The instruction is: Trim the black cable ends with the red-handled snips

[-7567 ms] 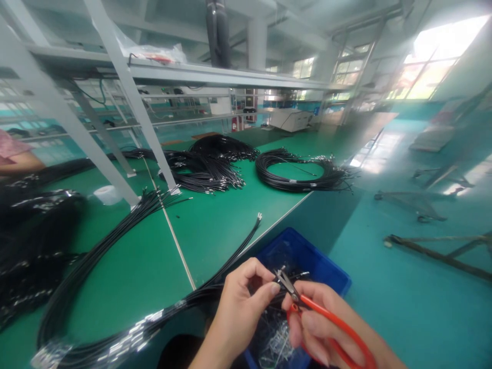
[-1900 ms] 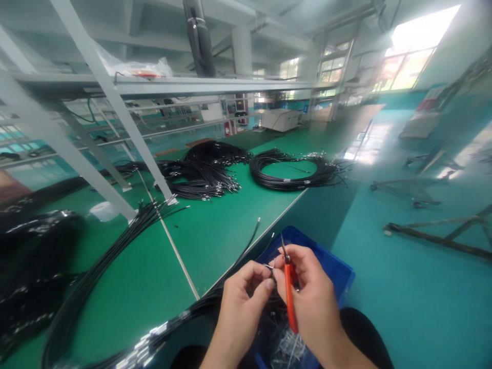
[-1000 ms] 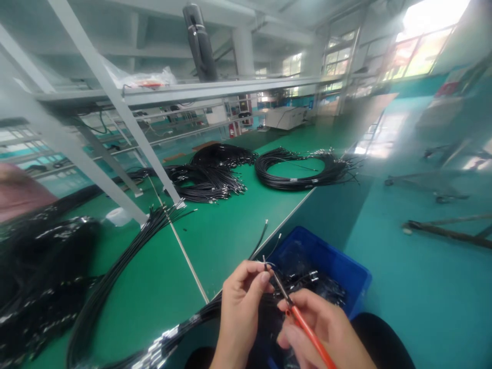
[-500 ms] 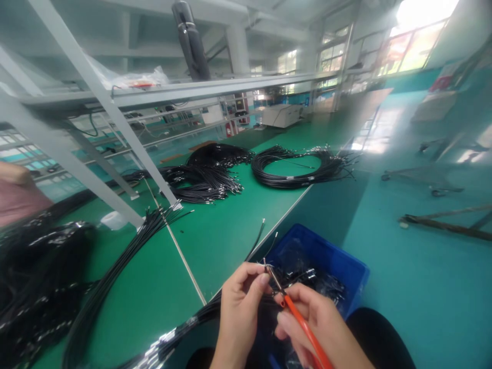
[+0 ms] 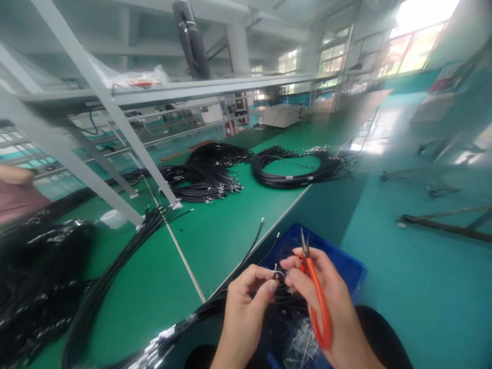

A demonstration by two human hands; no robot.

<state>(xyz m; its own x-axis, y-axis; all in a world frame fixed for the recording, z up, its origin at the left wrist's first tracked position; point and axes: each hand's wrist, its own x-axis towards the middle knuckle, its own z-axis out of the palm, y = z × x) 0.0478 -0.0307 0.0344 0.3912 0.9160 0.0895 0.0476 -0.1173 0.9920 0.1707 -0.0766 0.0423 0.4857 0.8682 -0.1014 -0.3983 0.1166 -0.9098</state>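
Note:
Between thumb and forefinger, my left hand pinches the end of a black cable, whose thin pale wires stick out above the fingertips. My right hand is wrapped round orange-handled long-nose pliers; their slim metal jaws point up and stand slightly apart. The thumb and forefinger of that hand are close to the pale wires; whether they touch cannot be made out. Under both hands sits a blue bin with small clear and dark pieces inside.
On the green table lie a coiled bundle of black cables, more cable piles and a long bundle at left. Shelf posts rise from the table. A person in pink is at the far left.
The pliers have left the wires and swung upright, with my right hand moving up and to the right. My left hand has shifted slightly right, still pinching the cable end.

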